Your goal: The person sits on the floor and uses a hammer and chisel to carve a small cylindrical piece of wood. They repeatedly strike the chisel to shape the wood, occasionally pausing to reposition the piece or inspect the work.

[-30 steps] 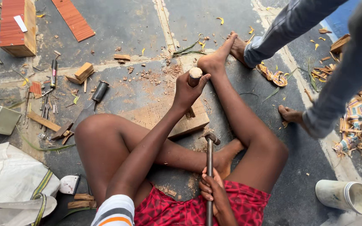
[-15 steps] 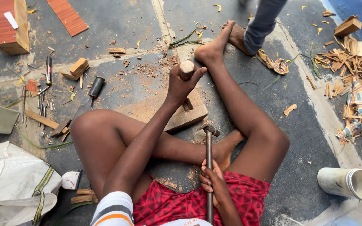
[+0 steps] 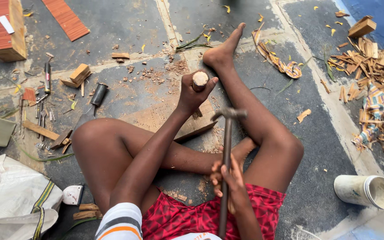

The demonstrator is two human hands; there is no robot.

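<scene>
Left hand wraps its fingers tight around a wooden-handled chisel, standing upright on the wooden board between the legs on the floor. Right hand grips the hammer by its shaft near the body, head lifted just right of the chisel top. Looks like the wind-up of a chiselling blow; the strike must land squarely on the handle end, clear of the knuckles.
</scene>
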